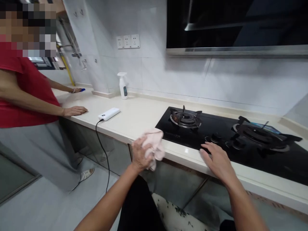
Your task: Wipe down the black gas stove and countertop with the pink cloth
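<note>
A pale pink cloth (156,142) is bunched under my left hand (141,154), whose fingers are curled on it at the front edge of the white countertop (137,117). Part of the cloth hangs over that edge. My right hand (216,160) lies by the front edge of the black gas stove (192,139), near its control knobs (215,138). Its fingers are stretched out and the thumb is apart, with nothing held.
A white power bank (109,114) with a black cable (102,144) hanging down lies left on the counter. Behind it stands a white spray bottle (123,86). A person in a red shirt (31,93) leans on the counter, one hand at a blue cloth (82,89). A range hood (235,51) overhangs the stove.
</note>
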Motion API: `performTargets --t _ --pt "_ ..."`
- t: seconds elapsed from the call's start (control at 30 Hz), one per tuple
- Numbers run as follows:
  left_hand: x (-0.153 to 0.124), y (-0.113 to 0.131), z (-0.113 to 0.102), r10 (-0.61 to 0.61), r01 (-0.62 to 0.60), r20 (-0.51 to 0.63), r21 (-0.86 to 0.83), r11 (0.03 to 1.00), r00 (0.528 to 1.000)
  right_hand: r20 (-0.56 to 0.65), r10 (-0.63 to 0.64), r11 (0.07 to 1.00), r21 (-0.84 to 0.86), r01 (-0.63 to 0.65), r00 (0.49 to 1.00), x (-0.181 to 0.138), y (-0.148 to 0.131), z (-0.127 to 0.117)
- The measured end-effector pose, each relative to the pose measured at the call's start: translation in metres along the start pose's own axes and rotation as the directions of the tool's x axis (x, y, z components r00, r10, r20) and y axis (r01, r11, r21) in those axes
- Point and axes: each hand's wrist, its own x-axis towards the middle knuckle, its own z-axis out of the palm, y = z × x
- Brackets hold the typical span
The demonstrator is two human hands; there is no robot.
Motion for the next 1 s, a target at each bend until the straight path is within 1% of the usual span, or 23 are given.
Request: performTargets --t 0.07,0.13,0.17,0.23,0.27,0.3,0.37,0.47,0.53,0.57,0.63,0.7,0.77,0.8,0.87,0.93,1.0 --pt "0.008 -0.038 -0.016 -0.155 0.153 0.020 0.089 0.984 0.988 0.000 0.015 1.000 -0.004 -0.015 1.000 0.001 -0.005 -0.002" --pt "0.016 -0.072 -0.027 -0.241 0.238 0.006 0.142 0.961 0.971 0.000 0.023 1.000 -0.014 -0.023 1.000 0.002 -0.010 -0.003" --pt "0.020 -0.084 -0.030 -0.264 0.263 -0.011 0.157 0.952 0.964 -0.001 0.024 1.000 -0.019 -0.024 1.000 0.002 -0.011 -0.004" --pt "0.026 -0.097 -0.031 -0.300 0.306 -0.058 0.181 0.935 0.952 -0.004 0.025 0.999 -0.031 -0.025 1.000 0.002 -0.013 -0.004" --pt "0.027 -0.098 -0.030 -0.322 0.332 -0.085 0.197 0.922 0.943 -0.007 0.025 0.999 -0.037 -0.025 1.000 0.002 -0.014 -0.003" --pt "0.028 -0.094 -0.027 -0.343 0.360 -0.110 0.211 0.909 0.933 -0.011 0.023 0.999 -0.044 -0.024 1.000 0.002 -0.013 -0.002" --pt "0.028 -0.076 -0.018 -0.373 0.399 -0.147 0.227 0.888 0.916 -0.015 0.012 0.998 -0.054 -0.013 1.000 0.001 -0.010 0.001" --pt "0.023 -0.031 -0.002 -0.335 0.356 -0.135 0.189 0.915 0.932 -0.017 -0.011 0.998 -0.056 0.010 1.000 0.000 0.000 0.006" --pt "0.019 0.004 0.009 -0.259 0.267 -0.075 0.129 0.955 0.963 -0.008 -0.015 1.000 -0.028 0.015 1.000 0.000 0.008 0.007" --pt "0.017 0.022 0.016 -0.224 0.226 -0.027 0.101 0.969 0.974 -0.005 -0.010 1.000 0.009 0.010 1.000 0.001 0.011 0.006" --pt "0.016 0.056 0.028 -0.172 0.170 0.055 0.035 0.985 0.984 -0.032 0.017 0.993 0.114 -0.013 0.999 0.003 0.013 0.001" --pt "0.017 0.086 0.039 -0.145 0.157 0.179 -0.051 0.986 0.973 -0.106 0.050 0.975 0.219 -0.026 0.993 0.004 0.004 -0.003" --pt "0.021 0.108 0.048 -0.127 0.176 0.313 -0.133 0.975 0.941 -0.159 0.018 0.959 0.281 0.028 0.987 0.005 -0.014 -0.001" --pt "0.024 0.116 0.051 -0.125 0.196 0.365 -0.165 0.967 0.922 -0.163 -0.039 0.952 0.293 0.086 0.986 0.004 -0.026 0.002" --pt "0.031 0.122 0.049 -0.141 0.253 0.420 -0.223 0.942 0.897 -0.122 -0.201 0.922 0.310 0.230 0.972 0.003 -0.049 0.014" --pt "0.037 0.119 0.039 -0.144 0.299 0.444 -0.302 0.905 0.884 -0.069 -0.327 0.891 0.310 0.331 0.943 0.000 -0.067 0.028" --pt "0.044 0.110 0.022 -0.095 0.309 0.468 -0.406 0.860 0.879 -0.052 -0.375 0.883 0.283 0.373 0.926 -0.002 -0.078 0.040"
